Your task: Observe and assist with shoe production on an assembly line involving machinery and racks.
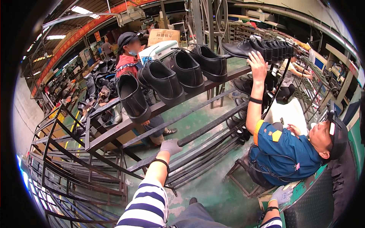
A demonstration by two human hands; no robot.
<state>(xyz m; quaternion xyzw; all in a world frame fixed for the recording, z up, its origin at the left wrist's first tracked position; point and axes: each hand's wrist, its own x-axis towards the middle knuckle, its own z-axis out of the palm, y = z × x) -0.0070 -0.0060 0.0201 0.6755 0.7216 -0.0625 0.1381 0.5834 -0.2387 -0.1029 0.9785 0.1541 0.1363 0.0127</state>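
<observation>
My left hand (171,146), in a grey glove, is closed round a dark metal bar (207,126) of the shoe rack, below its top row. Along that top row stand black leather shoes (161,81), heels toward me. At the lower right, my right hand (282,195), also gloved, lies with its fingers stretched out by the edge of a green-topped bench (304,192), holding nothing I can see. A co-worker's bare hand (257,66) touches a black shoe (241,49) at the rack's right end.
A co-worker in a blue shirt (283,152) sits close on my right. Beyond the rack stands another person in red (127,60). Empty metal racks (76,167) fill the left side. A small metal stool frame (243,178) stands on the green floor.
</observation>
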